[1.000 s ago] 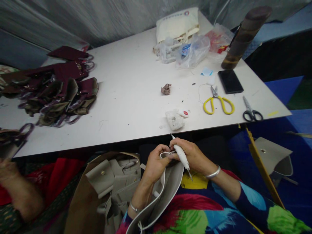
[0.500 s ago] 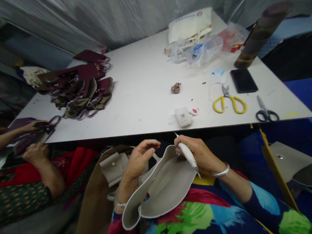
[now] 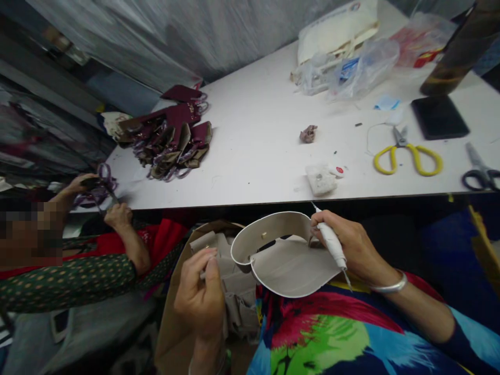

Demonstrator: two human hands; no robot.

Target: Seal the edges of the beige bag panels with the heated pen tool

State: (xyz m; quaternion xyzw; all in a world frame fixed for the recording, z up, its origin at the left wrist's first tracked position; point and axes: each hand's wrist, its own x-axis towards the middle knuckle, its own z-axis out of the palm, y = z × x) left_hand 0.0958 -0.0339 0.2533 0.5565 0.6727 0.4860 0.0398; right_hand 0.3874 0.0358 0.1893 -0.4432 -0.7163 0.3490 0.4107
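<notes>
Curled left hand (image 3: 201,294) nearly closed with contents unclear, clasped tool (image 3: 331,241) and bag (image 3: 291,265) together in right hand (image 3: 349,239), so perhaps risked tip (image 3: 349,282) scratches.

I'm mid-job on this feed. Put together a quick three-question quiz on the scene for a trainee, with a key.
1. True or false: the right hand holds the white-wrapped tool.

2. Choose one. On the table, the scissors farthest right in the view have handles that are:
A) yellow
B) black
C) red

3. Fill the blank: as the view shows it, the maroon bags are heaped toward the table's ____ side.

Key: 1. True; 2. B; 3. left
</notes>
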